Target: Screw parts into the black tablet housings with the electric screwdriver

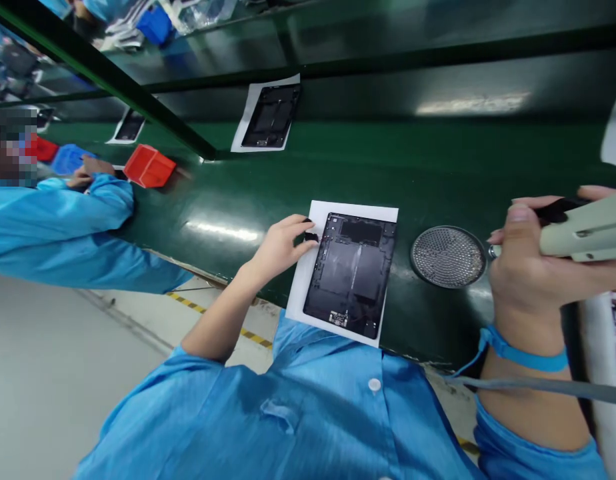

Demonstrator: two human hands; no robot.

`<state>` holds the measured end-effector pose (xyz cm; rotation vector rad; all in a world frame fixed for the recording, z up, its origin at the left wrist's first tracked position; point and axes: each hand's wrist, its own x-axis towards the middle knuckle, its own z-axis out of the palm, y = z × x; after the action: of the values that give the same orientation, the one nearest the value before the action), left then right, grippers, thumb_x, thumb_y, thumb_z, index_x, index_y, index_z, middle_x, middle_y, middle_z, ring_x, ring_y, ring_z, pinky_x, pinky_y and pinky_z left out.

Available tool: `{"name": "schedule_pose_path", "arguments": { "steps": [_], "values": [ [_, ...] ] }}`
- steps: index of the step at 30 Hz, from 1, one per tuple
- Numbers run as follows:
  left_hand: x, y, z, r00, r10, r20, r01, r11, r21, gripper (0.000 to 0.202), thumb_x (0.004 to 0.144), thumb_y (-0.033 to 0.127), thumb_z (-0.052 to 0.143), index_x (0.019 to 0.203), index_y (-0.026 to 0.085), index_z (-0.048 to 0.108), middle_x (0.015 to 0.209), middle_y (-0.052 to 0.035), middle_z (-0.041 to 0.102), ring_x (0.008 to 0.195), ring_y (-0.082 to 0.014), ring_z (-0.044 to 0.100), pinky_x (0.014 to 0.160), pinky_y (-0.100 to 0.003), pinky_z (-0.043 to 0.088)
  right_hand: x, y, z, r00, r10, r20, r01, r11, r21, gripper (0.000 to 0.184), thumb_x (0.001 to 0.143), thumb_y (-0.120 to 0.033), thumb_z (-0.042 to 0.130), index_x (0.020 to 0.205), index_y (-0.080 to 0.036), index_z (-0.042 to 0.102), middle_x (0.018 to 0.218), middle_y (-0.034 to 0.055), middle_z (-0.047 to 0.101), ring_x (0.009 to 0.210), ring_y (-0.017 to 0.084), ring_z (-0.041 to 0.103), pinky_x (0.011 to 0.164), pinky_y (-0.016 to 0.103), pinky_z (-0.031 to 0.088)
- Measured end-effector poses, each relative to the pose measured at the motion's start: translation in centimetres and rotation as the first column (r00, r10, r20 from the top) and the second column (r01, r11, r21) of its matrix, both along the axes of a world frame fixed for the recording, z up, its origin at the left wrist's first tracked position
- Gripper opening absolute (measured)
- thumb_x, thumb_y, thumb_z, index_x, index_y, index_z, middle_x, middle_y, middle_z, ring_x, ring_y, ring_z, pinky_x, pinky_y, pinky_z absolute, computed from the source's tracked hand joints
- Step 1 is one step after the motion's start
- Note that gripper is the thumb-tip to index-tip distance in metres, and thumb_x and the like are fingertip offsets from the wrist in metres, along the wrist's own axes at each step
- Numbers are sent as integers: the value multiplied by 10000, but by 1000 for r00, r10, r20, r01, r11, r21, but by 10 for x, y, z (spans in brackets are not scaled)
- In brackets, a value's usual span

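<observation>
A green conveyor belt runs across the view, with a person in a blue smock standing at its edge. Farther along, a co-worker's blue sleeve reaches toward the belt, near a red plastic bin. Another tablet back panel lies up the belt on its own white sheet. Directly in front of the person, a dark tablet back panel lies flat on a white sheet. The left hand is pinched closed on a small black strip, right at the panel's edge. The right hand is clenched around a pale electric screwdriver, well to the panel's side, just beside a round mesh tray.
</observation>
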<state>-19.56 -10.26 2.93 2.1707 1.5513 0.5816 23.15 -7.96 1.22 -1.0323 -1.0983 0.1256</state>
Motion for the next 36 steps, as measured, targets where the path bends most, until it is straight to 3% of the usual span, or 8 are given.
{"name": "schedule_pose_path", "arguments": {
  "steps": [3, 7, 10, 14, 19, 24, 30, 36],
  "values": [
    [1, 7, -7, 991, -105, -78, 103, 994, -31, 223, 1022, 219, 889, 1241, 225, 931, 1298, -134, 884, 1207, -317, 842, 1130, -492, 692, -2, 0, 1, 1000, -7, -4, 7, 1000, -2, 570, 907, -651, 934, 1139, -188, 698, 809, -49, 689, 491, 114, 630, 506, 357, 583],
    [-36, 12, -9, 985, 121, -122, -116, 992, 51, 186, 1044, 290, 853, 1190, 218, 942, 1204, -128, 881, 1055, -296, 842, 1009, -443, 699, -2, 0, 0, 1000, 8, 6, -8, 999, 50, 570, 926, -628, 920, 1194, -171, 709, 771, -65, 691, 482, 119, 634, 516, 353, 596],
    [-67, 13, -6, 946, 262, -193, -249, 965, 85, 213, 1068, 335, 765, 1095, 216, 940, 1159, -148, 897, 1124, -357, 840, 1091, -519, 681, -3, -3, -1, 1000, -9, 11, 9, 1000, 27, 537, 942, -546, 926, 1249, -153, 728, 876, -23, 771, 613, 155, 756, 605, 382, 672],
    [-75, 15, 7, 917, 363, -165, -339, 928, 155, 276, 1080, 306, 668, 1066, 233, 934, 1164, -128, 925, 1145, -350, 846, 1124, -535, 672, -8, -10, 2, 1000, -4, 30, 4, 1000, 1, 467, 962, -478, 935, 1238, -157, 738, 961, 21, 828, 743, 204, 843, 665, 401, 721],
    [-25, 27, 28, 898, 338, 281, -364, 930, 47, 371, 993, 382, 902, 1317, 200, 922, 1231, -118, 926, 1061, -267, 874, 1057, -457, 736, -12, -11, 9, 1000, -6, 17, 7, 999, -53, 522, 986, -599, 932, 1184, -173, 704, 927, 15, 816, 757, 230, 863, 733, 452, 769],
    [45, 49, 27, 830, 149, 538, -147, 988, -47, 473, 958, 485, 1018, 1319, 194, 922, 1167, -113, 919, 1077, -271, 903, 1056, -473, 763, -9, -7, 5, 1000, -9, 28, 9, 1000, -10, 533, 986, -607, 931, 1159, -187, 654, 975, 11, 770, 743, 200, 834, 681, 398, 737],
    [105, 67, 7, 931, -41, 363, -13, 990, 143, 366, 1153, 547, 839, 1274, 216, 937, 1076, -83, 914, 965, -223, 863, 957, -388, 714, -11, -9, 7, 999, -46, -3, 45, 994, -104, 621, 939, -732, 907, 1186, -217, 660, 971, 26, 820, 726, 234, 849, 724, 471, 764],
    [117, 84, -21, 961, -161, 226, 97, 958, 270, 183, 1150, 384, 847, 1090, 244, 949, 975, -59, 858, 885, -212, 784, 854, -367, 637, -20, -22, 29, 999, -34, 0, 34, 979, -200, 492, 991, -658, 899, 1230, -272, 711, 949, 49, 832, 787, 288, 887, 791, 513, 762]
  ]
}}
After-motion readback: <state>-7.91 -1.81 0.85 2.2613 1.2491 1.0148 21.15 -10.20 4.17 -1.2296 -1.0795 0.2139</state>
